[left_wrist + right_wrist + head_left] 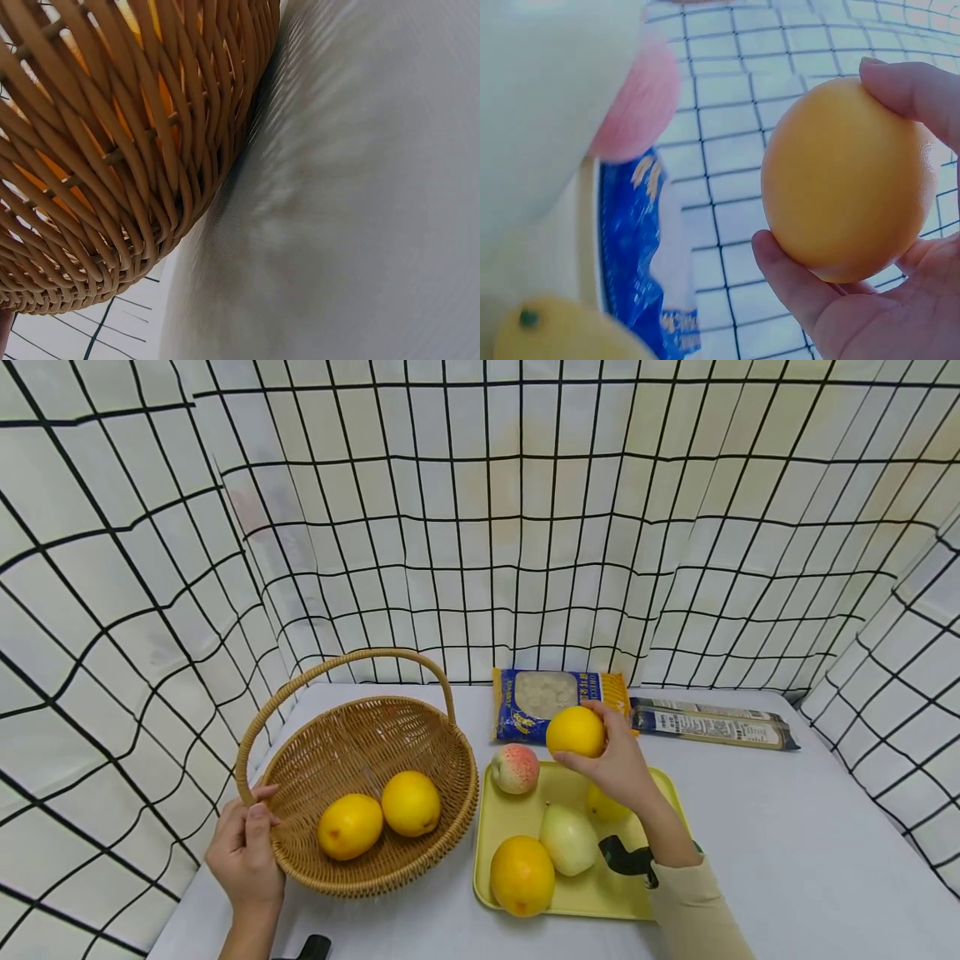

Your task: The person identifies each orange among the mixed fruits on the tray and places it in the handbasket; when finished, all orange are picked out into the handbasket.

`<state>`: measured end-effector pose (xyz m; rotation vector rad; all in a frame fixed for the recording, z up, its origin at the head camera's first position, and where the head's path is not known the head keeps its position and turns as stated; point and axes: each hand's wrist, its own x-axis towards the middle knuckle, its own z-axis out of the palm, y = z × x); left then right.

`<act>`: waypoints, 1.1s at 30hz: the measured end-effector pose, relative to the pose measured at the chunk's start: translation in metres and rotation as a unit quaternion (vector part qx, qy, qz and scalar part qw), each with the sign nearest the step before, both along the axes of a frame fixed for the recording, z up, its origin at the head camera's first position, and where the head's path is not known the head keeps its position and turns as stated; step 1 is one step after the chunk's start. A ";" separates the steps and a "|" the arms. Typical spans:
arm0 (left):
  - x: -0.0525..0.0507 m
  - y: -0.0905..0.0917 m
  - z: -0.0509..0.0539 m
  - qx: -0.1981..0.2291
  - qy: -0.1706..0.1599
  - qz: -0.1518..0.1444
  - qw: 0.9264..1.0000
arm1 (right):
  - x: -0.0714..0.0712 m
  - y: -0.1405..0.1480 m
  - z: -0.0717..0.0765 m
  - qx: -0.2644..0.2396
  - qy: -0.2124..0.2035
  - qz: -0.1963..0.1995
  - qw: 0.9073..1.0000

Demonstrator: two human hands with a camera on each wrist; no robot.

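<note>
We see the right hand (617,768) partly spread, thumb and fingers curved round a smooth, yellow-orange round fruit (574,732), which it holds up over the far edge of a shallow yellow rectangular tray (600,906). The left hand (243,852) is closed on the rim of a brown woven wicker basket (360,735), beside the foot of its arched handle. Inside the basket we count two yellow-orange fruits (411,803) side by side.

On the tray we find a pink-and-cream peach (516,768) at the far left corner, a pale green pear (568,841), a large orange (522,876) near the front, and a yellow fruit (606,806) partly hidden under the right hand.

Behind the tray lies a blue-and-yellow plastic packet (547,693); we make out turned lettering that seems to begin "ORECC", and a gold wheat-ear print. Beside it is a long dark packet (716,727) with a white label, its print too small for us to read. Both packets rest on the white-covered table (787,843).
</note>
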<state>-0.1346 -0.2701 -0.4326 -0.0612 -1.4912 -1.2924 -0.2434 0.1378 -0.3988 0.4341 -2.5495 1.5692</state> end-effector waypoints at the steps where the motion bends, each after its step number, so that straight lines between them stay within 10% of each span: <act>1: 0.000 0.000 0.000 0.001 0.000 -0.001 1.000 | 0.001 -0.001 0.001 -0.010 -0.002 0.010 1.000; 11: -0.003 -0.009 -0.010 -0.008 -0.017 -0.002 1.000 | 0.018 -0.018 0.012 -0.072 -0.024 0.056 0.996; 21: -0.008 -0.037 -0.008 -0.134 -0.149 0.079 0.977 | 0.023 -0.040 0.011 -0.088 -0.028 0.089 0.992; 33: -0.028 -0.049 -0.007 -0.133 -0.104 0.025 0.985 | 0.030 -0.059 0.007 -0.093 -0.039 0.100 0.990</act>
